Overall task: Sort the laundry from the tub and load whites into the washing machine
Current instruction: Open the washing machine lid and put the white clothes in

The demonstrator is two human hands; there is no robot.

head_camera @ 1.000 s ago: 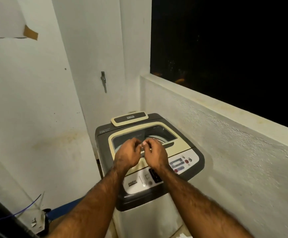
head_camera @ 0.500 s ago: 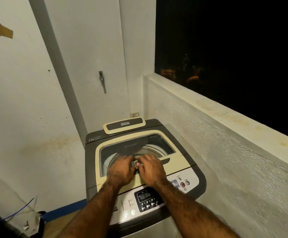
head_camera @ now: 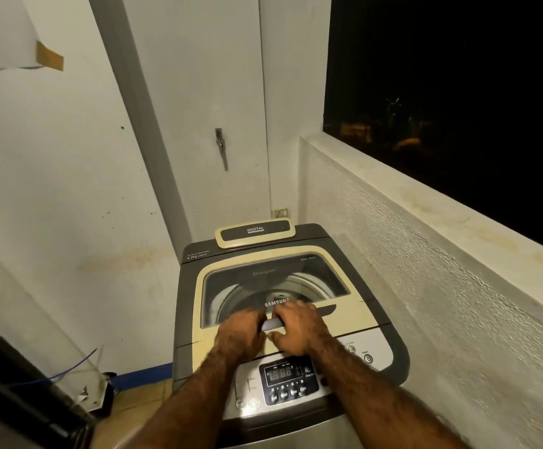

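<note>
The top-loading washing machine [head_camera: 383, 348] stands in the corner with its cream lid [head_camera: 348, 314] down. Through the lid's glass window [head_camera: 257, 283] I see the steel drum; no laundry shows in it. Both hands sit side by side at the lid's front edge. My left hand [head_camera: 239, 333] and my right hand [head_camera: 301, 328] curl their fingers round the grey lid handle [head_camera: 271, 325], of which a short piece shows between them. The lit control panel [head_camera: 291, 380] lies just below my wrists. Neither the tub nor any clothes are in view.
A rough white parapet wall [head_camera: 442, 260] runs close along the machine's right side, under a dark opening. Behind the machine is a white door with a metal latch [head_camera: 221, 150]. At the lower left are a dark bar [head_camera: 20, 396], a blue wire [head_camera: 69, 371] and some clutter on the floor.
My hands have dropped from just above the lid onto its front handle, and I have stepped closer to the machine. The lid stays down.
</note>
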